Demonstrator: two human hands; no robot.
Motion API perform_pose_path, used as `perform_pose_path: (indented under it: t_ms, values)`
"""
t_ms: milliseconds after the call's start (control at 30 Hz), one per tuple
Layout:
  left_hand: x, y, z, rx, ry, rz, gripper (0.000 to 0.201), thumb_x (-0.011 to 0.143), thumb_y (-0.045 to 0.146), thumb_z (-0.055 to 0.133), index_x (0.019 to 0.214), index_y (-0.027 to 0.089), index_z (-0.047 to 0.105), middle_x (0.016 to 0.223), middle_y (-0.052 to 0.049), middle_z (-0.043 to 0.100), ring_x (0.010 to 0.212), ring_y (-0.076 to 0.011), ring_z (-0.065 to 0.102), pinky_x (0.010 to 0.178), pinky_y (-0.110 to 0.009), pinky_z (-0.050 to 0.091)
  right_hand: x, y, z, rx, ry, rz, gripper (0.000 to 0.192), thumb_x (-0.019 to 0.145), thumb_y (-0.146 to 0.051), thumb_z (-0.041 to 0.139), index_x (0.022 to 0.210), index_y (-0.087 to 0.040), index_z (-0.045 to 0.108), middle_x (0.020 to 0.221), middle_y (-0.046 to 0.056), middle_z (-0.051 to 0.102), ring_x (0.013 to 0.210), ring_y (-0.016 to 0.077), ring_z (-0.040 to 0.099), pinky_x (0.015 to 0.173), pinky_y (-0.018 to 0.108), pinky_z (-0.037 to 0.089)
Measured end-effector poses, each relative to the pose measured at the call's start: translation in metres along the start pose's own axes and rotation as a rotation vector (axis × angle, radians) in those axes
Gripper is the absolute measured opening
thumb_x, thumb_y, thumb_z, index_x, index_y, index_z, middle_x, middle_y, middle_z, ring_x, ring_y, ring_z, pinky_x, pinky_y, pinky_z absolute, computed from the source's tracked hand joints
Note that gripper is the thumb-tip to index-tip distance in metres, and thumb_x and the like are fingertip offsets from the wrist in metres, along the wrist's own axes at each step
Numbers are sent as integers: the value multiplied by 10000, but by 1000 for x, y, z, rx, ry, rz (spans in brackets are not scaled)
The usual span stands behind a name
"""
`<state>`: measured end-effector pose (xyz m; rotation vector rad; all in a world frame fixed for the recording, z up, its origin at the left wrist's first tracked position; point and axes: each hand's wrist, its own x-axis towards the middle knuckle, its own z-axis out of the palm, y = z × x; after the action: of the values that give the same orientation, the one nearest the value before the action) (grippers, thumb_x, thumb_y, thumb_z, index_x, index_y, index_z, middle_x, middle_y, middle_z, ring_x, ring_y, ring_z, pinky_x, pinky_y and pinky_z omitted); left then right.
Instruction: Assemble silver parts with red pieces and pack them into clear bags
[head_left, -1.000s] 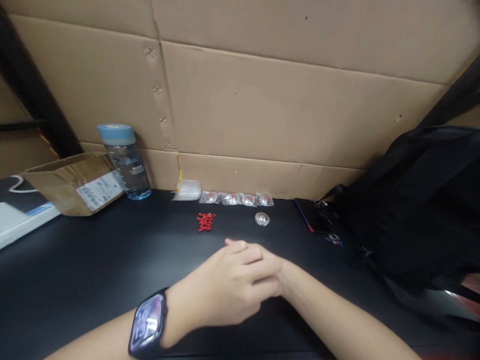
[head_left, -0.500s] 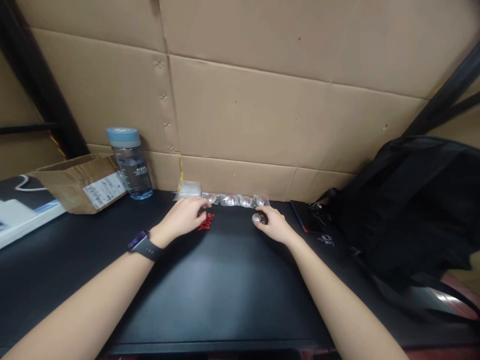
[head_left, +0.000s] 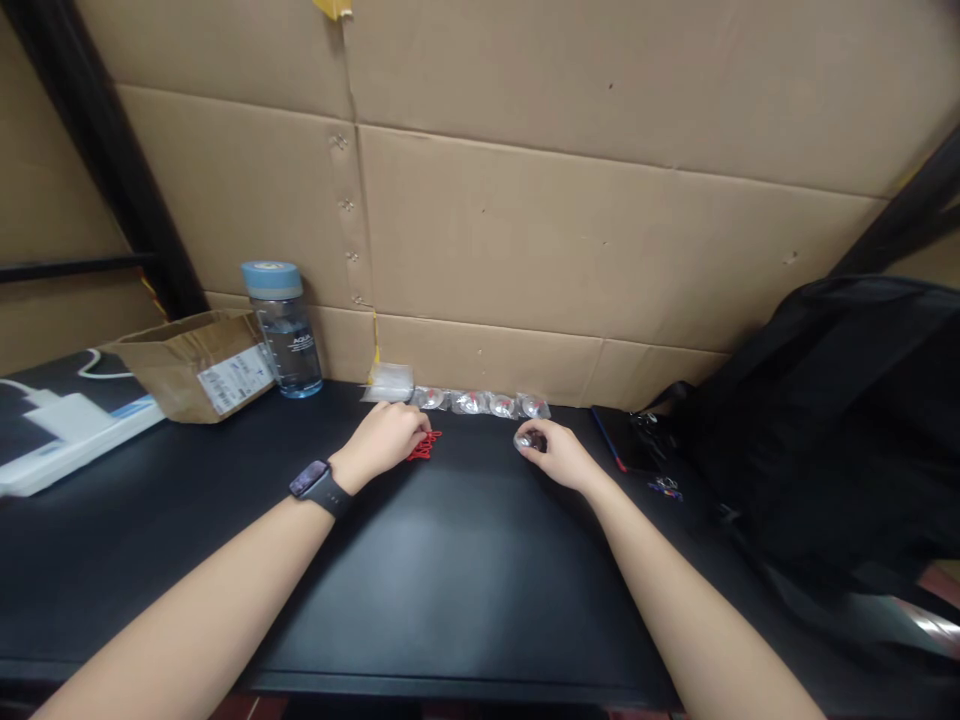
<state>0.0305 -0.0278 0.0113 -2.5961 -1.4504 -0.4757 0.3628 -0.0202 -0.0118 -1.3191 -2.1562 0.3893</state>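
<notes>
Red cord (head_left: 424, 446) lies on the black table (head_left: 450, 560) under my left hand (head_left: 386, 440), fingers closing on it; my right hand (head_left: 559, 456) pinches a small clear dome-shaped piece (head_left: 525, 439), I think, though it's blurry. Dragging carelessly could scatter the packets (head_left: 480, 403) lined along the cardboard wall (head_left: 600, 250).

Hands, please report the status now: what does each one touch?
Left hand on red string bundle. Right hand pinching clear dome piece. Four bagged pieces behind, untouched.
</notes>
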Motion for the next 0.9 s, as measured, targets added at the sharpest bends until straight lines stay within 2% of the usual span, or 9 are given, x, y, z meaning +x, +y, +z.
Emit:
perform_pose_path:
  t_ms: [200,433,633,767,900]
  values:
    - [0,4,2,-28,32,-3,200,948,245,572,810,211,713,862,-48,742,842,-222,657,800,-341,388,-1,-7,1,68,43,25,171,829,-215,616,987,-215,683,933,23,726,832,179,656,793,294,479]
    - [-2,5,10,-93,84,15,192,972,249,549,846,211,689,910,-40,714,899,-214,646,804,-342,341,0,-11,3,121,158,15,167,842,-242,595,989,-217,670,939,37,715,867,204,660,837,336,491]
    - [-1,9,1,-11,159,14,216,1005,242,474,900,195,657,935,-73,705,927,-231,629,848,-363,341,-1,-10,4,133,222,40,232,831,-277,618,1055,-236,665,1042,54,721,954,226,666,913,378,493]
    - [1,17,-3,64,227,5,231,1038,198,386,1060,162,613,915,-96,712,875,-239,631,836,-378,339,-1,-11,8,143,239,44,259,852,-319,605,1091,-232,658,1060,65,720,964,235,673,884,383,507]
    - [-1,31,-4,63,271,41,260,1056,234,377,989,177,621,909,-90,723,873,-224,632,833,-377,324,-3,-22,13,168,259,-3,287,869,-330,599,1129,-219,645,1109,88,708,997,242,674,888,385,516]
